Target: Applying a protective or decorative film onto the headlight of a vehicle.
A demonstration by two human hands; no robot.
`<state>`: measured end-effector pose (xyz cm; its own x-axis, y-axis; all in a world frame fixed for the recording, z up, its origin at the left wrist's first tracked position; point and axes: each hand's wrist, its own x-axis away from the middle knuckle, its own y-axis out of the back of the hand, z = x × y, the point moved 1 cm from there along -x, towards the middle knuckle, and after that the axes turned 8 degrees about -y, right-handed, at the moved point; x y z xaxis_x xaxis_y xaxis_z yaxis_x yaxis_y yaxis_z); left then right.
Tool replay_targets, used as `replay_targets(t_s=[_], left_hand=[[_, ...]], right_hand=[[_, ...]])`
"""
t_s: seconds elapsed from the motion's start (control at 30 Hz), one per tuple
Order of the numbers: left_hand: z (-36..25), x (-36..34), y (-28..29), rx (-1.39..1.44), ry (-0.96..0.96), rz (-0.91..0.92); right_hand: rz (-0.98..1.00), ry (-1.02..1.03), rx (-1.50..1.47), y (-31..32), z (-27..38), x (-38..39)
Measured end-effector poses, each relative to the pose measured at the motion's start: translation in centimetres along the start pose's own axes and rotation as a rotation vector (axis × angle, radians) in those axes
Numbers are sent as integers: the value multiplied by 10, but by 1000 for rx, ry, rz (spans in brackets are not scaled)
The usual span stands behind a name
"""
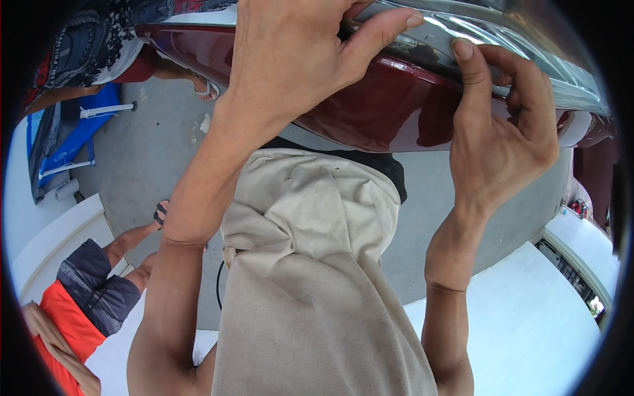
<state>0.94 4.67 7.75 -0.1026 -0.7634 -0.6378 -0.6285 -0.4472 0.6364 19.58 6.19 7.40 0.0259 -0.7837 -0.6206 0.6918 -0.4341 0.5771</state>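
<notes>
At the top, my left hand (pixel 297 56) has its thumb stretched along a grey trim strip (pixel 429 39) beside a clear, silvery lamp (pixel 538 49); its other fingers are bent and mostly out of sight, so what they grip is unclear. My right hand (pixel 502 132) is closed at the same strip, thumb pressed on it and fingers curled around its edge. Below both hands is glossy maroon bodywork (pixel 383 105), bordering the lamp. Beige cloth (pixel 317 277) covers my torso between my forearms.
A person in an orange top and dark shorts (pixel 82 287) is at lower left. Another person's sandalled foot (pixel 205 89) shows at upper left, near a blue folding frame (pixel 92 132). Grey floor (pixel 152 158) lies below, with low white walls (pixel 502 317) around.
</notes>
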Motion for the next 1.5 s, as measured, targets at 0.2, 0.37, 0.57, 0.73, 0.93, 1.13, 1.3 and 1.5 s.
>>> replay_targets(t_s=[0.2,0.37,0.57,0.73,0.93,1.13,1.3,1.5], left_hand=[[2,1,2,-16,-2,13],[0,1,1,-46,-10,37],[-1,0,2,-20,18,22],[2,1,3,1,28,4],[11,-1,-15,-108,-159,30],[47,1,-54,651,-530,-700],[36,5,-29,967,-394,-534],[15,37,24,1031,228,-123]], right_hand=[[-10,23,-25,-3,0,1],[8,20,-63,-2,-4,1],[5,-6,-51,-1,0,-1],[-15,2,-55,-6,3,0],[17,9,-61,0,-4,-1],[-29,85,-15,-11,-1,-4],[59,-48,-155,0,11,0],[466,-302,-600,46,20,5]])
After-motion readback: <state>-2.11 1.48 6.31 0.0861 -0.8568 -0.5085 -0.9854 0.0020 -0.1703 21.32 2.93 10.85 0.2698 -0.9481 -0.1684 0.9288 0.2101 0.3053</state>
